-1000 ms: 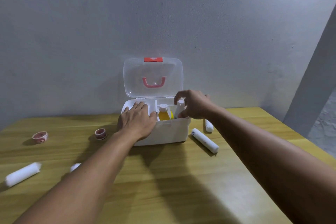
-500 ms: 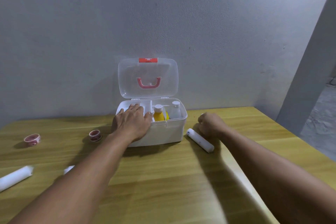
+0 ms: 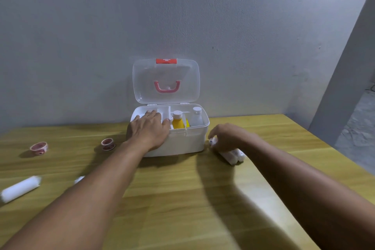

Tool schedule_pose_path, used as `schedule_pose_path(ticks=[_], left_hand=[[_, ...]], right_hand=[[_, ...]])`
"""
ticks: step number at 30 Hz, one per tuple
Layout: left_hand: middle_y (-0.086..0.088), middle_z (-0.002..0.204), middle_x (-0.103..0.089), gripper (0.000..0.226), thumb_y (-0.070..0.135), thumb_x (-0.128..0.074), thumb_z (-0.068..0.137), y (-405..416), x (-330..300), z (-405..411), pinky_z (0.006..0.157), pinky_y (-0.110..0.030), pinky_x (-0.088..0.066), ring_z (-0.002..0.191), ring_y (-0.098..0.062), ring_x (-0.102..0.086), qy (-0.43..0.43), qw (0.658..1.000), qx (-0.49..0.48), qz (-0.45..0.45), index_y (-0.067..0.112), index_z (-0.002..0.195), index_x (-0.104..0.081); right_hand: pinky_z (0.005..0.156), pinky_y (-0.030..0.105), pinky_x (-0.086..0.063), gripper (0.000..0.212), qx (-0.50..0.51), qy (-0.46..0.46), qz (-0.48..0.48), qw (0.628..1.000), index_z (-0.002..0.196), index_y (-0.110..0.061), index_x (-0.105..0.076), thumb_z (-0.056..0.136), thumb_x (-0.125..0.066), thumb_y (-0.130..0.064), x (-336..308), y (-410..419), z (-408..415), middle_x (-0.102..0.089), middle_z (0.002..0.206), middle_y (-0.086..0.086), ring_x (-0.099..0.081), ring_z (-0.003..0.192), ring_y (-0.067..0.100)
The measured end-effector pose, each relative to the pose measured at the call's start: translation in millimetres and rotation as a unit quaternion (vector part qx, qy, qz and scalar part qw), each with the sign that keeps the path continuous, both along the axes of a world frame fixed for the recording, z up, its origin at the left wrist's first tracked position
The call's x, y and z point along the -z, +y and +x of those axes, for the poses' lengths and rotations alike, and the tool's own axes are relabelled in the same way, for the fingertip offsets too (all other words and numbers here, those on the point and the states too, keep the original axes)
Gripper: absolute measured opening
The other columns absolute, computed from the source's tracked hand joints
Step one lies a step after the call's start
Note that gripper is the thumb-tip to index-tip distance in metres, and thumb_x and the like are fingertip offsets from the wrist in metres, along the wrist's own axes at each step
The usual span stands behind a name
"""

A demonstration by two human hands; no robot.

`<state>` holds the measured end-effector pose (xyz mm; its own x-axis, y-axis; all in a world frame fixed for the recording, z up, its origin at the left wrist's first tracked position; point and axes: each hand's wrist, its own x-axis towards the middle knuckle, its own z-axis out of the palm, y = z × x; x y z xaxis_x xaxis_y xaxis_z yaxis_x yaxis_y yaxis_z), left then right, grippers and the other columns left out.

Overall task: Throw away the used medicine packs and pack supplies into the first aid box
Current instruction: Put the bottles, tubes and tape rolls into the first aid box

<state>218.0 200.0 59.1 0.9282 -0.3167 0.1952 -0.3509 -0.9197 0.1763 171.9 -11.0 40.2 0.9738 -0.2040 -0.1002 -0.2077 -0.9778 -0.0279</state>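
Observation:
The white first aid box (image 3: 186, 142) stands open at the back of the wooden table, its clear lid (image 3: 166, 81) upright. Inside its right half stand a yellow bottle (image 3: 178, 123) and a clear bottle (image 3: 196, 117). My left hand (image 3: 149, 130) lies flat over the box's front left rim, fingers spread. My right hand (image 3: 228, 137) is curled over two white bandage rolls (image 3: 233, 155) lying side by side just right of the box. Another white bandage roll (image 3: 19, 189) lies at the table's left edge.
Two pink tape rolls (image 3: 39, 148) (image 3: 108, 143) sit left of the box. A small white roll (image 3: 79, 179) peeks out beside my left forearm. A grey wall rises behind the table (image 3: 182, 199); the table's right edge drops to a grey floor.
My right hand left the box, went down to the table on its right and now covers two bandage rolls brought together. My left hand stayed on the box.

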Motion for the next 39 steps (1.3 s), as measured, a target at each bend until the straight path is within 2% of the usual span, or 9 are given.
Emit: schedule_pose_path(ticks=[6,11,14,17,24,28,31,35,39], left_hand=[[-0.010,0.146,-0.043,0.052,0.038,-0.022,0.101,-1,2,4,0.107,-0.040,-0.029,0.133,-0.028,-0.038,-0.001,1.000,0.000,0.003,0.004,0.130,-0.049],[-0.010,0.148,-0.041,0.053,0.038,-0.021,0.100,-1,3,7,0.109,-0.042,-0.026,0.135,-0.028,-0.037,0.011,1.000,-0.001,0.001,0.004,0.132,-0.048],[-0.011,0.148,-0.041,0.053,0.037,-0.021,0.100,-1,2,5,0.109,-0.042,-0.026,0.135,-0.029,-0.036,0.016,1.000,0.000,-0.003,0.004,0.132,-0.047],[-0.012,0.146,-0.042,0.052,0.036,-0.020,0.100,0,1,3,0.106,-0.042,-0.028,0.133,-0.029,-0.037,0.008,1.000,0.004,0.003,0.004,0.131,-0.048],[-0.011,0.144,-0.045,0.053,0.038,-0.022,0.100,2,0,2,0.106,-0.042,-0.029,0.132,-0.030,-0.040,0.005,1.000,0.005,-0.004,0.005,0.132,-0.048],[-0.010,0.144,-0.045,0.054,0.040,-0.023,0.100,3,1,4,0.108,-0.043,-0.028,0.133,-0.030,-0.038,0.012,1.000,0.010,-0.017,0.004,0.132,-0.048],[-0.010,0.141,-0.047,0.050,0.038,-0.025,0.100,4,0,3,0.107,-0.043,-0.028,0.132,-0.030,-0.038,0.001,0.998,0.027,-0.055,0.003,0.126,-0.050],[-0.013,0.141,-0.049,0.034,0.023,-0.036,0.099,12,2,7,0.114,-0.043,-0.022,0.138,-0.027,-0.034,-0.064,0.974,0.073,-0.205,0.003,0.122,-0.053],[-0.012,0.142,-0.050,0.044,0.018,-0.046,0.092,34,4,5,0.113,-0.039,-0.031,0.135,-0.028,-0.041,-0.124,0.959,0.058,-0.249,0.005,0.133,-0.051]], right_hand=[[0.070,0.031,-0.057,0.021,0.064,-0.156,0.021,0.986,0.094,-0.022,-0.072,0.073,-0.067,-0.023,-35,3,-15,-0.073,0.094,0.006,-0.067,0.084,0.027],[0.081,0.038,-0.053,0.030,0.035,-0.462,0.163,0.871,0.102,-0.023,-0.070,0.074,-0.075,-0.033,-82,24,-33,-0.070,0.102,0.010,-0.065,0.090,0.030],[0.072,0.039,-0.053,0.036,-0.036,-0.538,0.190,0.820,0.104,-0.017,-0.068,0.073,-0.077,-0.034,-77,46,-25,-0.068,0.101,0.012,-0.064,0.082,0.029],[0.068,0.028,-0.044,0.039,-0.073,-0.520,0.166,0.835,0.107,-0.011,-0.065,0.076,-0.077,-0.030,-54,59,-16,-0.065,0.107,0.014,-0.062,0.083,0.026],[0.059,0.043,-0.055,0.021,-0.140,-0.472,0.108,0.864,0.101,-0.010,-0.068,0.088,-0.066,-0.026,-10,63,-14,-0.067,0.101,0.012,-0.064,0.071,0.032],[0.060,0.035,-0.048,0.017,-0.134,-0.428,0.063,0.892,0.100,-0.019,-0.070,0.093,-0.054,-0.021,0,60,-19,-0.069,0.102,0.006,-0.063,0.077,0.034],[0.075,0.035,-0.040,0.030,-0.130,-0.391,0.030,0.911,0.106,-0.027,-0.070,0.088,-0.050,-0.013,2,59,-23,-0.071,0.109,0.000,-0.063,0.093,0.030],[0.091,0.041,-0.044,0.042,-0.098,-0.407,0.058,0.906,0.125,-0.016,-0.061,0.090,-0.039,-0.013,-7,59,-23,-0.062,0.130,0.005,-0.053,0.117,0.029],[0.113,0.046,-0.030,0.048,-0.113,-0.319,0.093,0.936,0.143,-0.020,-0.039,0.099,-0.038,-0.040,-15,67,-16,-0.033,0.155,0.008,-0.026,0.142,0.027]])
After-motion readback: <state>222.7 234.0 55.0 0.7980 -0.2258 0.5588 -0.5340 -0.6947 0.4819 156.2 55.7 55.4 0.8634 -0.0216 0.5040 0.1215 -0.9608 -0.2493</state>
